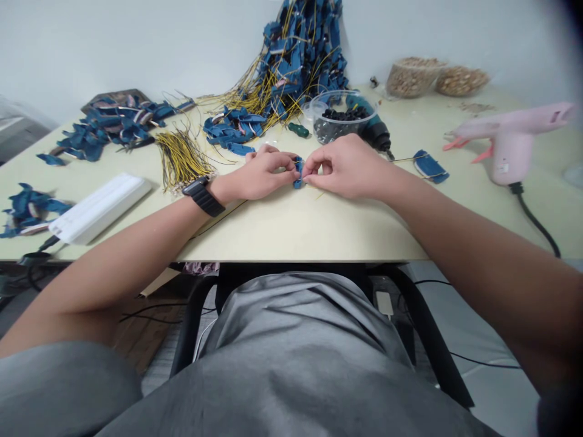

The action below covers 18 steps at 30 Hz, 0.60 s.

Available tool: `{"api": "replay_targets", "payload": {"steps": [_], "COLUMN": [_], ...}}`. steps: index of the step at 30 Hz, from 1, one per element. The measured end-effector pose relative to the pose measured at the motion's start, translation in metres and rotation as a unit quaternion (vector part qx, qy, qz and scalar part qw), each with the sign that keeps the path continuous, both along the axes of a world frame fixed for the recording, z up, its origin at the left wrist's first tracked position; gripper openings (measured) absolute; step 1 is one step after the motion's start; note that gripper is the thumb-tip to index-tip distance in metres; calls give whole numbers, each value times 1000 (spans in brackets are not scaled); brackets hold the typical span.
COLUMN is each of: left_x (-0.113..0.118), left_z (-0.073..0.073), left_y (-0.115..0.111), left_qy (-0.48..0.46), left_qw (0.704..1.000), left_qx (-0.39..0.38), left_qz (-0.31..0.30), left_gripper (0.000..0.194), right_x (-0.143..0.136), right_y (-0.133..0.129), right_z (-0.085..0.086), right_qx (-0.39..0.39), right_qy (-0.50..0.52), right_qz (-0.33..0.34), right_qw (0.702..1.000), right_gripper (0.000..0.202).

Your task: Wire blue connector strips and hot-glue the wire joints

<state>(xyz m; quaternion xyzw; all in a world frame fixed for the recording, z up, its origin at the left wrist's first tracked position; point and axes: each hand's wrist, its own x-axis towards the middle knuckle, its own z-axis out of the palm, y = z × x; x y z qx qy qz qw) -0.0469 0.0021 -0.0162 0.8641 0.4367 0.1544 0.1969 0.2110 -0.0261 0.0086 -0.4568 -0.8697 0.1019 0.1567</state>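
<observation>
A small blue piece (298,175), seen edge-on, is held upright just above the table between the thumb and fingers of my left hand (269,175). My right hand (345,167) is closed in a pinch at the right side of that piece, its fingertips almost touching it. A thin yellow wire (320,195) shows below these fingertips and appears to be pinched in them. The fingers partly cover the piece, so how the wire meets it is hidden. A dark wire (228,212) runs under my left wrist.
Left lie a bundle of yellow and black wires (182,159), a white box (101,209) and blue pieces (107,124). Behind are a hanging mass of wired blue pieces (305,54) and a tub of black parts (344,124). A power tool (377,130) and a pink glue gun (512,141) lie right.
</observation>
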Motion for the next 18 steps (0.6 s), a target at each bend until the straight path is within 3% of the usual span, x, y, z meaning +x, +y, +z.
{"api": "replay_targets", "payload": {"steps": [18], "left_x": [1], "left_z": [0], "left_y": [-3], "left_qy": [-8], "left_qw": [1000], "left_qx": [1], "left_qz": [8], "left_gripper": [31], "right_x": [0], "right_y": [0], "right_z": [-2], "right_qx": [14], "right_qy": [-2], "right_qz": [14], "right_qw": [1000], "right_gripper": [22]}}
